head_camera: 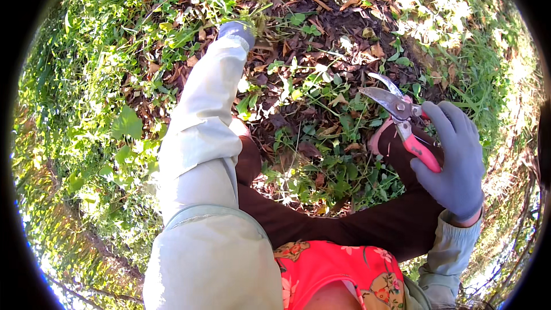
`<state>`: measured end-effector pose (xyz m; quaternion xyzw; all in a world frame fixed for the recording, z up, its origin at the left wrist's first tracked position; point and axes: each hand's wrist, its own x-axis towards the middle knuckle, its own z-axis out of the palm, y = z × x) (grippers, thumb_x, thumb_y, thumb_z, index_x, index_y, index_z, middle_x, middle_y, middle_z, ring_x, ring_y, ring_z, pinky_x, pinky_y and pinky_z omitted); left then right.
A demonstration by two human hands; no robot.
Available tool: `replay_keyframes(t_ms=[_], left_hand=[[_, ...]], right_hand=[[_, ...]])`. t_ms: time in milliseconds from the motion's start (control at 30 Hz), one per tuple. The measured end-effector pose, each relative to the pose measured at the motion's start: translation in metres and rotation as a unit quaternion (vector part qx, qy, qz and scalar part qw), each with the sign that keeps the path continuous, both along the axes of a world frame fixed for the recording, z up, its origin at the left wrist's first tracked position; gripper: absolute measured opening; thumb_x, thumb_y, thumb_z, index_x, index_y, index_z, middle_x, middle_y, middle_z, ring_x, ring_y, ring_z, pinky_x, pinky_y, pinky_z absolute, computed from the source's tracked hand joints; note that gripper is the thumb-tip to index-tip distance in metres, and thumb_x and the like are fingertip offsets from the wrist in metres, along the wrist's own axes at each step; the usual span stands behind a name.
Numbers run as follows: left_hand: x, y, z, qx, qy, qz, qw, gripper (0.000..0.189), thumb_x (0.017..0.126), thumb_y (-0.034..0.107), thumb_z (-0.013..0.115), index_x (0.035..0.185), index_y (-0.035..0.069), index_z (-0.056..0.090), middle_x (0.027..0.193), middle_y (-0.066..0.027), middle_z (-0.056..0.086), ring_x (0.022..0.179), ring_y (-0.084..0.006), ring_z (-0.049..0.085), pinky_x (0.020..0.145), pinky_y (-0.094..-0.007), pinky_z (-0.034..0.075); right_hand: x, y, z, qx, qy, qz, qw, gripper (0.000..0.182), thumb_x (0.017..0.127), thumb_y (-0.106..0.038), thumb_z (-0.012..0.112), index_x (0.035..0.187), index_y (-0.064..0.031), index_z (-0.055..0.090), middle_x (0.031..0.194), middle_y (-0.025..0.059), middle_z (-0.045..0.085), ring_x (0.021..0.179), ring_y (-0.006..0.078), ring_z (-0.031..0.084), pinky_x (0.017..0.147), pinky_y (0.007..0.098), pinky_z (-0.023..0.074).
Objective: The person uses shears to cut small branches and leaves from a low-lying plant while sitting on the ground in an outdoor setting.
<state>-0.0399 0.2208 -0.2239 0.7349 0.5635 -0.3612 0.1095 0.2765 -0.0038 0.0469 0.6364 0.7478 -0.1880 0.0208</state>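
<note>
My right hand [458, 163], in a grey glove, is closed round the pink handles of a pair of bypass pruning shears [398, 107]. The blades stand apart and point up and left, over leafy ground. My left arm stretches far forward in a pale sleeve. At its end my left hand [236, 32], also gloved in grey, is down among low green weeds [258, 17]. Its fingers are hidden by the hand and foliage, so what it touches cannot be told.
Brown leaf litter [310, 51] with small green plants lies between my legs [335, 228]. Dense weeds [99, 73] grow on the left, with grass [482, 77] on the right. A broad green leaf [127, 124] stands left of my sleeve.
</note>
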Motion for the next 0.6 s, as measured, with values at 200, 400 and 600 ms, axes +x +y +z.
replay_keyframes(t_ms=[200, 400, 600], left_hand=[[0.062, -0.074, 0.018, -0.012, -0.101, -0.020, 0.995, 0.025, 0.081, 0.019, 0.057, 0.098, 0.007, 0.070, 0.095, -0.0127, 0.069, 0.091, -0.0278, 0.067, 0.077, -0.0378, 0.054], [0.118, -0.183, 0.018, -0.057, -0.211, 0.068, 0.973, 0.022, 0.079, 0.018, 0.059, 0.095, 0.007, 0.070, 0.097, -0.0136, 0.069, 0.088, -0.0285, 0.067, 0.075, -0.0388, 0.054], [0.122, -0.268, -0.049, -0.078, -0.103, 0.141, 0.981, 0.018, 0.078, 0.018, 0.062, 0.090, 0.007, 0.070, 0.088, -0.0116, 0.070, 0.084, -0.0311, 0.068, 0.067, -0.0475, 0.052]], right_hand=[[0.004, -0.022, 0.006, 0.053, 0.018, 0.023, 0.998, 0.066, 0.056, -0.010, 0.069, 0.120, -0.0066, 0.052, 0.112, 0.0159, 0.053, 0.103, 0.0360, 0.053, 0.090, 0.0427, 0.0414], [0.018, -0.036, 0.005, 0.162, 0.101, 0.048, 0.980, 0.059, 0.060, -0.014, 0.069, 0.117, -0.0066, 0.054, 0.104, 0.0135, 0.056, 0.094, 0.0338, 0.056, 0.082, 0.0411, 0.0443], [0.023, -0.048, 0.000, 0.145, 0.104, 0.018, 0.984, 0.058, 0.064, -0.017, 0.071, 0.118, -0.0063, 0.054, 0.108, 0.0136, 0.057, 0.097, 0.0340, 0.058, 0.084, 0.0410, 0.0463]])
